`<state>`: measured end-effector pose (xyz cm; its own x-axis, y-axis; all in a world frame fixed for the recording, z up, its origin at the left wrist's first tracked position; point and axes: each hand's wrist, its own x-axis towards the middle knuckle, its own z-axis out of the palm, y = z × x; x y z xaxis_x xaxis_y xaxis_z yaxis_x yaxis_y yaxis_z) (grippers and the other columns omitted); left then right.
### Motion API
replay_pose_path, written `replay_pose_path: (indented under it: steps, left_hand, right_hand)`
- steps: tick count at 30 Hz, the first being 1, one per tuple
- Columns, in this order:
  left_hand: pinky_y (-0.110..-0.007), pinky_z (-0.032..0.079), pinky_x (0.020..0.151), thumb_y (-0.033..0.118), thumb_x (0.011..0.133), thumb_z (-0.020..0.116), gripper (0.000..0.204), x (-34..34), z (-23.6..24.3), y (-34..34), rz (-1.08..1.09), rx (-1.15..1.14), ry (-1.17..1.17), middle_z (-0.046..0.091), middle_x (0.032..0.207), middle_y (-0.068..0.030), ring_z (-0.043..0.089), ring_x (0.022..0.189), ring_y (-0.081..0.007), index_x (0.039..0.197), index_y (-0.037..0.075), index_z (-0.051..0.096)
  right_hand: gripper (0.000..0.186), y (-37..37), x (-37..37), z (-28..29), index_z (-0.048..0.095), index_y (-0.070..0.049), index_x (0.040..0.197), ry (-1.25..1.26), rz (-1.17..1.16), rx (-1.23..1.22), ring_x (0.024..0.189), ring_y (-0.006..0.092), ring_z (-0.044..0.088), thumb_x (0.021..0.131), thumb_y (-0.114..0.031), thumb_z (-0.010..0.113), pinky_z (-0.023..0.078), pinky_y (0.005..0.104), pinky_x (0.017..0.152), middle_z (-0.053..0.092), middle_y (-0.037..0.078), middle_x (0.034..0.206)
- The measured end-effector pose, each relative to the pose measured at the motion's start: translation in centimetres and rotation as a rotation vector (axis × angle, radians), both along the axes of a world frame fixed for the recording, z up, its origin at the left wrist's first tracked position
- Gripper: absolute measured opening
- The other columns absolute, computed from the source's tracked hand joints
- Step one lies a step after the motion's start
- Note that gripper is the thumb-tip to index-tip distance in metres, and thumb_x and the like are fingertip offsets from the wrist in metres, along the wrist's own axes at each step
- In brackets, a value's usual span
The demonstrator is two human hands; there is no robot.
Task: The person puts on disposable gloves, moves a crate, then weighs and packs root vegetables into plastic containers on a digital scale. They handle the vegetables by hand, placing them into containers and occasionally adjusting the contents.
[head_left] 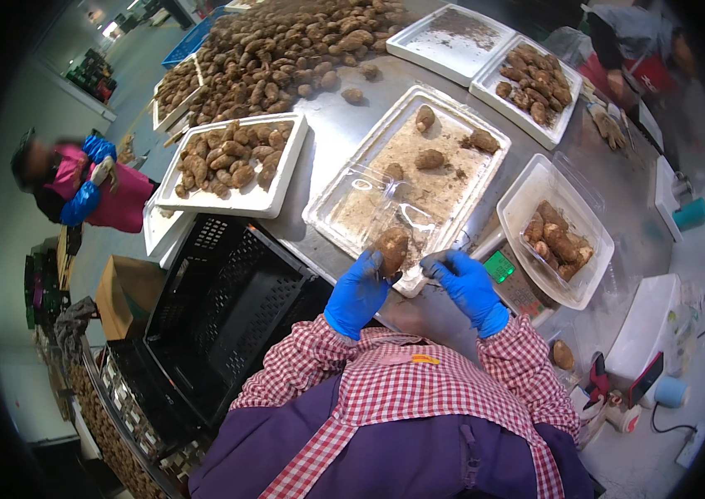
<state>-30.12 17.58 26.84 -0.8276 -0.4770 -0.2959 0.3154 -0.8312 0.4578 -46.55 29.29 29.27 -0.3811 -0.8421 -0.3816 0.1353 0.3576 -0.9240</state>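
Note:
My left hand, in a blue glove, holds a brown taro root over the near edge of a shallow white foam tray. My right hand, also blue-gloved, is just right of it, with its fingers curled together; whether anything is pinched in them is hidden. Inside the tray lie a few taro roots and loose soil. A clear plastic container rests over its near left part. Right of my hands, a white tub with several taro roots sits on a scale with a green display.
A large heap of taro covers the table's far left. Filled foam trays stand left and far right. A black crate is at my left. A glove lies at the right. A co-worker stands left, another person far right.

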Motion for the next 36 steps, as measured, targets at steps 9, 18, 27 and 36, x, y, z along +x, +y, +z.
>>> replay_pose_path:
  steps: [9,18,27,36]
  left_hand:
    - [-0.036,0.039,0.101,0.02,0.091,0.059,0.055,-2.6,-1.7,0.3,-0.181,-0.015,-0.086,0.049,0.13,-0.0129,0.049,0.118,-0.0236,0.137,0.0,0.036]
    - [-0.034,0.044,0.088,0.007,0.08,0.068,0.048,-3.8,-2.8,-4.6,0.047,-1.429,-0.462,0.056,0.114,-0.0121,0.054,0.1,-0.0239,0.125,0.005,0.052]
    - [-0.039,0.046,0.085,0.01,0.08,0.065,0.033,-7.6,-2.5,-11.3,0.087,-1.818,-0.505,0.062,0.101,-0.0138,0.058,0.096,-0.031,0.113,0.007,0.061]
    - [-0.037,0.047,0.088,0.046,0.075,0.067,0.057,-19.5,-4.8,-18.9,-0.923,-1.896,-1.162,0.064,0.111,-0.0172,0.06,0.106,-0.0321,0.113,0.004,0.061]
  right_hand:
    - [0.036,0.7,2.5,-1.4,0.063,0.0,0.094,0.418,0.084,0.202,0.073,0.0196,0.059,0.084,-0.034,0.067,0.048,0.0339,0.066,0.063,0.014,0.082]
    - [0.038,3.2,1.1,-4.9,0.063,0.0,0.091,0.215,-0.197,0.272,0.073,0.0254,0.061,0.09,-0.037,0.058,0.049,0.036,0.068,0.064,0.014,0.077]
    - [0.048,-0.1,0.0,-8.7,0.061,-0.003,0.086,0.527,-0.054,0.482,0.076,0.0318,0.063,0.085,-0.05,0.059,0.049,0.0404,0.068,0.065,0.018,0.081]
    - [0.042,-1.6,0.9,-8.1,0.062,-0.004,0.089,0.567,-0.002,0.455,0.08,0.0364,0.063,0.084,-0.046,0.058,0.048,0.0438,0.07,0.065,0.019,0.085]
